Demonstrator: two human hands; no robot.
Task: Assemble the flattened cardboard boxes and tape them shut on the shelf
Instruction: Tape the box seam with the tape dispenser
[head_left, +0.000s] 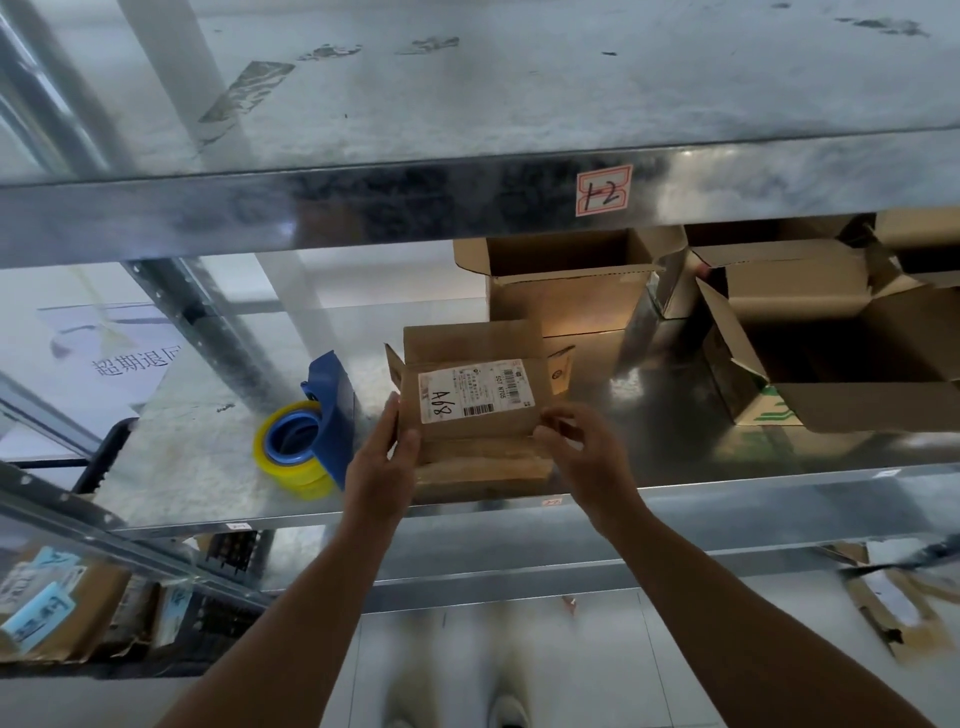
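Two hands are up at the shiny grey metal shelf, and both are on one small brown cardboard box with a white label. The left hand holds the box's left side, with its fingers along the edge and its thumb at the near corner. The right hand has its fingers curled and pinches the near right corner.

The box sits on the shelf close to the front edge, about in the middle. Its long side runs left to right, across the person. The label faces up (the marker writing "A68" on it is turned sideways). One wide flap stands up at the back. Two little flaps stick out, one at each end.

Just left of the box there is one blue tape holder with one yellow roll of tape in it, not touching the box. Behind and to the right I count at least three open brown cardboard boxes (the ones at the far right overlap, so I can't be sure). One red and white sticker marked "1-2" is stuck on the edge of the shelf above.
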